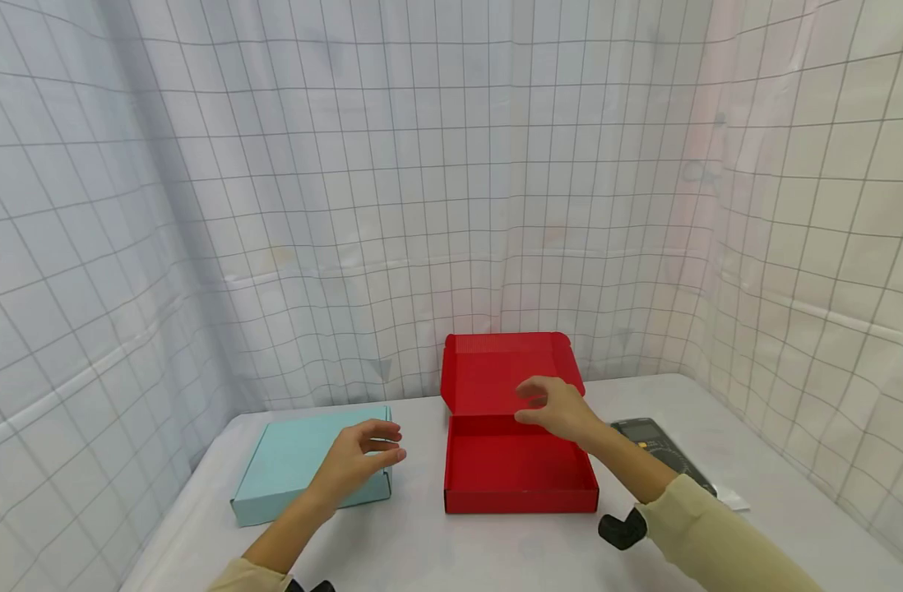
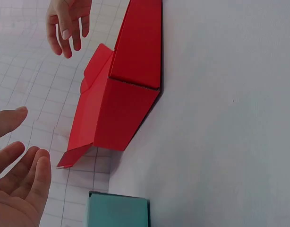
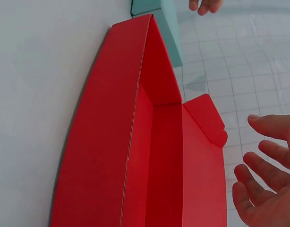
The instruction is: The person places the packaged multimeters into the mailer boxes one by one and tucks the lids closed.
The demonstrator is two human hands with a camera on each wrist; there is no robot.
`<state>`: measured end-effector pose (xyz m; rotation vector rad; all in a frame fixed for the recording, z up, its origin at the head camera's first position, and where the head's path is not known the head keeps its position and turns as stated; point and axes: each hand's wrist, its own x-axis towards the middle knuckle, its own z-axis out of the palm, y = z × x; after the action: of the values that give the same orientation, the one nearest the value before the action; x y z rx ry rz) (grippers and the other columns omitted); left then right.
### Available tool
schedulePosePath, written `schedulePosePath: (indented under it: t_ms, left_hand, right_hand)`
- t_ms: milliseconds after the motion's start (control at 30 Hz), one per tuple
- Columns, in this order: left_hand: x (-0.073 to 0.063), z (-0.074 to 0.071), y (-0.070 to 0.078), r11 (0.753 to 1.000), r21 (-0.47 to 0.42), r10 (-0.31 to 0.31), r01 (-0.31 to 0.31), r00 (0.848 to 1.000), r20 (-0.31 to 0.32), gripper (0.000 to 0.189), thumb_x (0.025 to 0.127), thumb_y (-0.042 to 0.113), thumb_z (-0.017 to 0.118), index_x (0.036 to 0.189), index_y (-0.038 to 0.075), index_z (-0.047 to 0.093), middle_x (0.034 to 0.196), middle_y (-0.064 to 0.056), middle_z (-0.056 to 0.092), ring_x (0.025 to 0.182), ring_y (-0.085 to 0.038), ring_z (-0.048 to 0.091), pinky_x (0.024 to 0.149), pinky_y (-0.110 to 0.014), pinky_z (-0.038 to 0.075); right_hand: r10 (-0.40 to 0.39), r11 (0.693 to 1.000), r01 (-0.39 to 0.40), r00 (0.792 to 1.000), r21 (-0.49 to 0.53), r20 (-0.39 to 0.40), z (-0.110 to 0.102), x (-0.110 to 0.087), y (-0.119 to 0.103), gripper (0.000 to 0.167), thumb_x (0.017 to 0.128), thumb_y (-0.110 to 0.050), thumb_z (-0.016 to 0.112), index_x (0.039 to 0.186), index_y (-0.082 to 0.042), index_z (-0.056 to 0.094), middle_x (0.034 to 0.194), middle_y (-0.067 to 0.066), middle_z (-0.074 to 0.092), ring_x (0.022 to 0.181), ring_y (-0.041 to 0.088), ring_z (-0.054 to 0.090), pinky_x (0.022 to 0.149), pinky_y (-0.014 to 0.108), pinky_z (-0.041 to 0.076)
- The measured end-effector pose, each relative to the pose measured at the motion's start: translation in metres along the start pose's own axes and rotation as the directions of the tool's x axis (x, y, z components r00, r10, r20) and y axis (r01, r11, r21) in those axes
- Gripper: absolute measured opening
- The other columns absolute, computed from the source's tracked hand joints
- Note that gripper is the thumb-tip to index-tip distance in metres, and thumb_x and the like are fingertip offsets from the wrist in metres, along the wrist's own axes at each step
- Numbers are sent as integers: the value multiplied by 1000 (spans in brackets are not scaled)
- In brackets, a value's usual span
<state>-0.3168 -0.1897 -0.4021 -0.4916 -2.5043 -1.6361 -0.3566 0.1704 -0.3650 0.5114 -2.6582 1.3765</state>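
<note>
A red cardboard box [image 1: 520, 501] stands on the white table with its lid raised at the back; its inside shows bare red card. Above its right part hovers my right hand [image 1: 558, 409], fingers loosely bent and apart, holding nothing. To the left lies a closed light-blue box [image 1: 296, 452]. My left hand [image 1: 357, 456] is over that box's right side, thumb and fingers spread with nothing between them. In the right wrist view, the red box [image 3: 102, 118] fills the middle and the right hand [image 3: 270, 170] is apart from it.
A dark multimeter [image 1: 662, 448] lies right of the red box, partly hidden by the right forearm, with a white piece [image 1: 731, 497] beside its lower end. Grid-patterned white curtains [image 1: 422, 205] enclose the table [image 1: 414, 543] at the back and sides.
</note>
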Motion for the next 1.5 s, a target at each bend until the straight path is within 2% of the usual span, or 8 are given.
schedulePosePath:
  t_ms: [167, 267, 433, 600, 867, 1200, 1500]
  left_hand:
    - [1, 21, 2, 999, -39, -20, 20, 1000, 14, 40, 90, 20, 82, 123, 3, 68, 114, -6, 69, 104, -25, 68, 88, -38, 57]
    - [2, 33, 3, 998, -54, -21, 21, 1000, 11, 40, 90, 18, 82, 123, 1, 68, 113, -8, 69, 104, -26, 67, 89, -41, 58]
    - [5, 50, 2, 998, -58, -20, 21, 1000, 14, 38, 91, 14, 80, 124, 1, 67, 115, -10, 68, 105, -28, 67, 87, -43, 59]
    - [5, 62, 0, 998, -51, -27, 29, 999, 34, 42, 90, 13, 80, 126, -2, 65, 119, -15, 66, 105, -29, 66, 85, -43, 60]
    - [2, 72, -8, 996, -33, -80, 81, 996, 40, 49, 89, 15, 82, 130, -5, 62, 121, -14, 65, 106, -30, 65, 84, -42, 61]
    - [4, 80, -18, 986, -47, -160, 162, 986, 48, 45, 88, 14, 82, 126, -4, 65, 114, -9, 67, 97, -24, 67, 83, -40, 61]
    - [2, 85, -23, 976, -105, -185, 192, 980, 77, 44, 91, 12, 80, 130, -3, 64, 114, -9, 65, 98, -23, 65, 84, -40, 61]
  right_hand:
    - [22, 999, -23, 999, -28, -27, -17, -7, 13, 43, 91, -14, 80, 131, -5, 66, 127, 11, 67, 115, 33, 63, 87, 45, 59]
    - [39, 999, -40, 998, -29, -43, -27, -11, 20, 46, 92, -16, 78, 133, -3, 63, 129, 15, 65, 114, 33, 62, 88, 47, 58]
    - [53, 998, -54, 997, -14, -61, -45, -17, 30, 51, 95, -19, 75, 138, 2, 58, 136, 22, 61, 121, 39, 60, 93, 51, 56]
    - [89, 996, -90, 993, -11, -79, -60, -23, 43, 54, 95, -20, 74, 141, 2, 56, 139, 25, 58, 125, 44, 56, 90, 52, 58]
    - [80, 992, -89, 992, -89, -101, -78, -34, 66, 55, 95, -23, 76, 137, 6, 56, 136, 27, 59, 122, 47, 58, 88, 51, 59]
    - [127, 980, -145, 983, -136, -132, -97, -47, 99, 58, 95, -29, 76, 137, 6, 56, 138, 29, 57, 125, 48, 55, 92, 55, 56]
    - [117, 976, -140, 983, -165, -141, -107, -58, 121, 57, 95, -26, 77, 137, 7, 56, 138, 31, 57, 125, 50, 55, 95, 59, 53]
